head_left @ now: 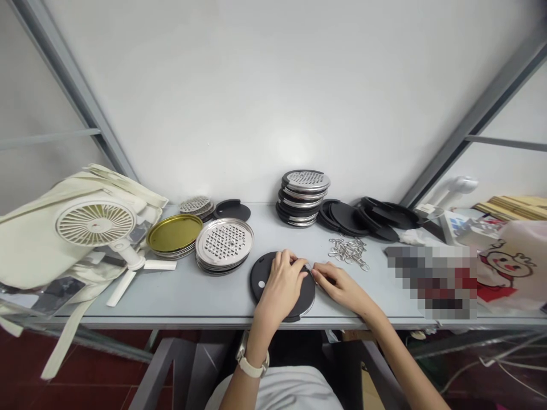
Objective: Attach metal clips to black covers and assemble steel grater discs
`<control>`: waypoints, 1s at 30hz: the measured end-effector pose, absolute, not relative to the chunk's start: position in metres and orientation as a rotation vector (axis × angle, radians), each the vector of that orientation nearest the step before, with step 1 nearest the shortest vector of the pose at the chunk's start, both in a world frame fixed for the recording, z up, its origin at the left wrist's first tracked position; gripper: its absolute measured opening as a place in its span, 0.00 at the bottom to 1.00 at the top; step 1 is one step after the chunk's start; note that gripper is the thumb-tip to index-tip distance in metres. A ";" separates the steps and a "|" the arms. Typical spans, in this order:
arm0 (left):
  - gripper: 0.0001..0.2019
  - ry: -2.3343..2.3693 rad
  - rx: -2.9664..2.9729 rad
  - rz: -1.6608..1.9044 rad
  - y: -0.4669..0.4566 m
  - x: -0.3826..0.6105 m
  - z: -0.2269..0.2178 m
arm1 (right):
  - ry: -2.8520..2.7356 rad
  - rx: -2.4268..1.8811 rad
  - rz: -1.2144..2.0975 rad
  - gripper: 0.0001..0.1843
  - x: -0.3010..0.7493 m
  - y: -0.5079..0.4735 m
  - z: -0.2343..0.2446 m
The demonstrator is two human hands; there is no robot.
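A black round plastic disc (304,293) lies near the table's front edge, with a small pale round spot at its left and a thin silvery rim showing at lower right. My left hand (282,280) rests across its top with bent fingers, gripping toward the upper right edge. My right hand (339,286) is closed in a pinch at that edge, its fingertips close to the left ones. A small silvery bit shows between the two hands, too small to name. Beyond my right hand lies a heap of small metal rings or hooks (348,250).
Perforated metal grater discs (225,242) and gold-coloured discs (174,232) are stacked at left. Behind stands a taller stack of black-rimmed graters (304,196), beside loose black discs (350,217). A white fan (96,223) lies on a cream bag (34,236); a printed bag (515,262) is at right.
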State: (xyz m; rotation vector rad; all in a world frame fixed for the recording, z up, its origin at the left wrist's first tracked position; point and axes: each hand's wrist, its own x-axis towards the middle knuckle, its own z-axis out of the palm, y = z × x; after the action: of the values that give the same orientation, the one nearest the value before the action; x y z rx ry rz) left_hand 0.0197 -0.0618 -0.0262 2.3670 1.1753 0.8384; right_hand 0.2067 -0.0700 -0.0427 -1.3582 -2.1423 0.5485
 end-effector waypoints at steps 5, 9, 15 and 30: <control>0.13 1.149 2.385 0.820 -0.062 0.017 -0.025 | -2.168 -1.353 0.529 0.20 0.207 -0.070 -0.044; 0.12 1.147 2.401 0.809 -0.062 0.017 -0.025 | -2.158 -1.367 0.527 0.20 0.207 -0.070 -0.044; 0.11 1.152 2.420 0.797 -0.062 0.017 -0.026 | -2.149 -1.376 0.539 0.19 0.207 -0.070 -0.043; 0.12 1.104 2.447 0.794 -0.063 0.017 -0.022 | -2.187 -1.365 0.541 0.20 0.209 -0.069 -0.045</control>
State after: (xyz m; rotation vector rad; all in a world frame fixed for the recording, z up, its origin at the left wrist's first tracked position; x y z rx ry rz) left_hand 0.0168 -0.0626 -0.0219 2.4472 1.1043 0.7935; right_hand 0.2092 -0.0692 -0.0446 -1.3647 -2.1875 0.5405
